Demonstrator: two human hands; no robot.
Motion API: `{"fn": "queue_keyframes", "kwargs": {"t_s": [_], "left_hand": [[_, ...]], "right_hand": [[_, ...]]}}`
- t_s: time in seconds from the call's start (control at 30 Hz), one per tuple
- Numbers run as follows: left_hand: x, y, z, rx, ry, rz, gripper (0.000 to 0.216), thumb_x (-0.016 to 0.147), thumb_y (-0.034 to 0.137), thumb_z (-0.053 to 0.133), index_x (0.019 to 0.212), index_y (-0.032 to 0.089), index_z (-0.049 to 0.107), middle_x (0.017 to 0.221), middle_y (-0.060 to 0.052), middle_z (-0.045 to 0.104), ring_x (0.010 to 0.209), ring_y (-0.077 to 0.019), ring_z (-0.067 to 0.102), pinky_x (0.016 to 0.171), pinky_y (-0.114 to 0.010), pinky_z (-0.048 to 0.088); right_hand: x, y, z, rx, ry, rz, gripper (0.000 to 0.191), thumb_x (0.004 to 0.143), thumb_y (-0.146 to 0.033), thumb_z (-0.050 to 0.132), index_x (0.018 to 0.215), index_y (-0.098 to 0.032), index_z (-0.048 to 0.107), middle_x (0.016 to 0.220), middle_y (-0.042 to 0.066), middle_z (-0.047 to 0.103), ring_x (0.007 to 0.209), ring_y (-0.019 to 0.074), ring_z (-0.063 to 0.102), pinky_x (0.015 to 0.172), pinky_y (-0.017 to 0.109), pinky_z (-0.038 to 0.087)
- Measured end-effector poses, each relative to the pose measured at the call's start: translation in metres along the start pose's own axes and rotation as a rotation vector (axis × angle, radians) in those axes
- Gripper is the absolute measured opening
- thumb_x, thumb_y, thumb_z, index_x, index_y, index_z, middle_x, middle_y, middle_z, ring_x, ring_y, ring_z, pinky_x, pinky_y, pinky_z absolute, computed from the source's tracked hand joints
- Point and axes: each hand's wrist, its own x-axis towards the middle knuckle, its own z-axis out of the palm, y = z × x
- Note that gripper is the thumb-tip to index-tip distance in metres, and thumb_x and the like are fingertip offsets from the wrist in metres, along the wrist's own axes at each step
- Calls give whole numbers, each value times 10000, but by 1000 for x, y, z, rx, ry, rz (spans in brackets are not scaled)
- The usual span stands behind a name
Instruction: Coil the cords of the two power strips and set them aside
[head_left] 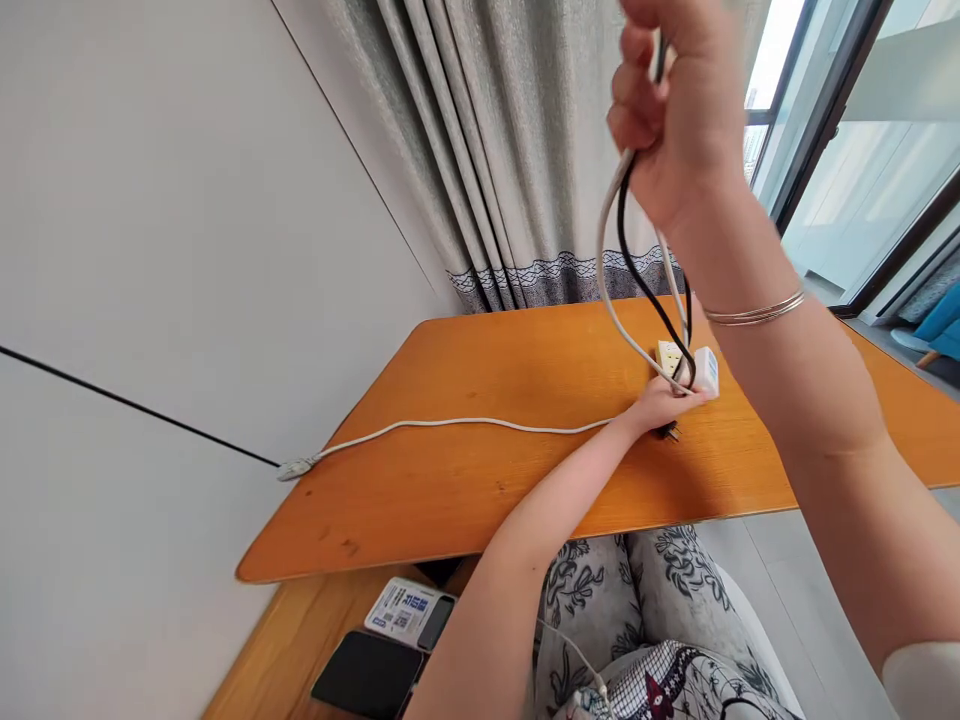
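Note:
My right hand (671,110) is raised high, its fingers wrapped round a white cable (606,265) and a black cable (637,272) that hang down in loops. Low over the tabletop, my left hand (664,405) grips the lower part of the same cables. Just beyond my left hand lies a cream power strip (669,356), and beside it a white adapter block (706,372). A black plug with metal prongs (669,432) shows below my left hand. Another white stretch of cord (480,421) runs left across the table to a white connector (298,467).
The orange wooden table (465,360) stands against a pale wall (150,220). Grey curtains (510,130) hang behind it, with a glass door (862,170) at right. Below the near edge lie a dark phone (367,675) and a white printed card or box (401,610). A thin white cord (574,650) crosses my lap.

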Motion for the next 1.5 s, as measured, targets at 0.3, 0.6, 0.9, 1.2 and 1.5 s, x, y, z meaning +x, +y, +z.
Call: {"fn": "queue_keyframes", "kwargs": {"t_s": [0.3, 0.6, 0.9, 1.2, 1.5], "left_hand": [[-32, 8, -99, 292, 435, -62, 198, 844, 364, 685, 812, 170, 664, 772, -55, 668, 815, -222, 636, 852, -371, 509], [-101, 32, -171, 296, 347, -34, 425, 809, 605, 635, 727, 189, 655, 919, -96, 690, 1017, -270, 640, 865, -362, 500], [-115, 58, -177, -427, 519, 103, 519, 861, 614, 696, 612, 218, 472, 453, 76, 280, 637, -143, 559, 900, -331, 552], [-83, 86, -163, -606, 782, 78, 493, 907, 549, 682, 609, 194, 515, 440, 95, 269, 519, -84, 499, 736, -214, 528], [-19, 119, -95, -691, 656, 194, 522, 901, 592, 669, 626, 207, 448, 480, 84, 278, 539, -88, 506, 725, -216, 519]], "right_hand": [[18, -53, -48, 148, 297, -72, 431, 996, -245, 17, 672, -219, 300, 614, -96, 187, 383, -52, 175, 466, 131, 104], [83, 15, -200, -366, 315, 106, 240, 989, -77, 384, 858, -259, 470, 488, -145, 279, 455, 51, 386, 512, 167, 378], [-35, 105, -308, -759, 17, 253, 292, 755, -454, 716, 800, -169, 671, 702, 44, 666, 655, 168, 653, 640, 297, 494], [-98, 142, -322, -1358, -341, 129, 424, 939, -510, 483, 906, -191, 759, 849, 95, 637, 852, 235, 618, 814, 369, 506], [-87, 135, -269, -1788, -430, 257, 353, 1036, -343, 357, 967, -168, 656, 1066, 166, 724, 910, 262, 686, 726, 324, 440]]}}
